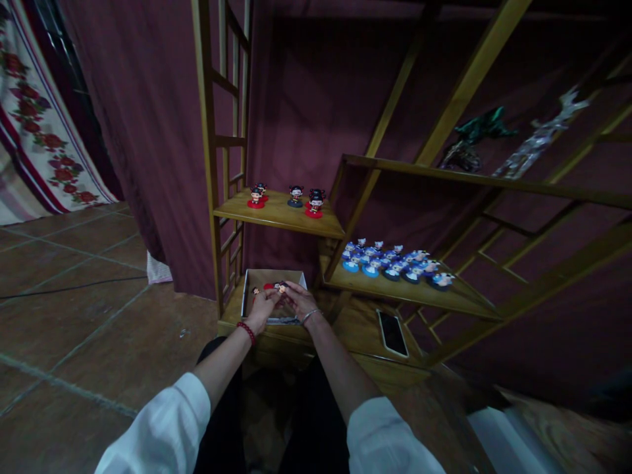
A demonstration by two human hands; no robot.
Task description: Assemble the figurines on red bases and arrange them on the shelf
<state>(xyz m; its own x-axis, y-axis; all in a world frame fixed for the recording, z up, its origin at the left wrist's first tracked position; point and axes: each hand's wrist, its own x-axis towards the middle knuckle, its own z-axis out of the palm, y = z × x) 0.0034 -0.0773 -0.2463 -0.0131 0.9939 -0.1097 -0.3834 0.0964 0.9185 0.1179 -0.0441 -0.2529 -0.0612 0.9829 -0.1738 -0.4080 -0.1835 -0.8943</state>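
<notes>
Over a shallow cardboard box [274, 275] on the low shelf, both of my hands come together around a small dark-haired figurine [282, 287]. My left hand [263, 308] pinches it from the left, fingers partly hidden. Against its other side close the fingers of my right hand [300, 301]. Another dark-haired figurine [255, 290] is inside the box, beyond my left fingers. A bit of red [268, 286] shows beside the held figurine; I cannot tell whether it is a base or a separate piece.
Several red- and dark-based figurines [296, 195] stand on the wooden shelf [276, 214] above the box. Rows of blue-and-white figurines [395, 268] fill a shelf to the right. A phone [392, 332] lies below them. A clear ornament [538, 141] sits higher up.
</notes>
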